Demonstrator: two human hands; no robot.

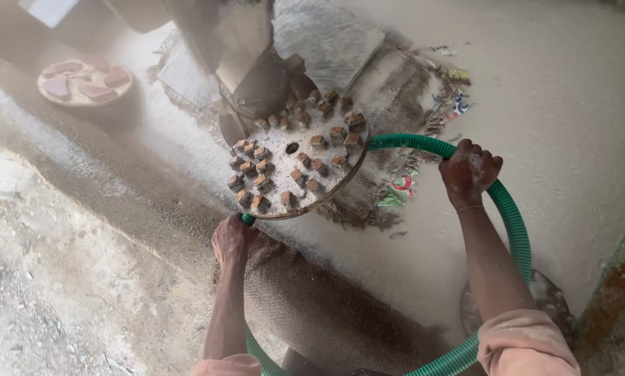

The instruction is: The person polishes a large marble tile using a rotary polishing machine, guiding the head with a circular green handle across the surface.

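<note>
both hands grip the green hose [514, 223], left hand [232, 238] clenched at its end beneath the studded disc [295, 157], right hand [469, 173] wrapped over its bend.

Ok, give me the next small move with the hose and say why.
Probably tilt the hose end in the left hand up toward the disc: that hand grips it just below the disc's rim, whose blocks are caked in pale slurry, while the right hand steadies the loop.

Hazy, washed-out daylight; soft, blurred upper-left corner.
</note>
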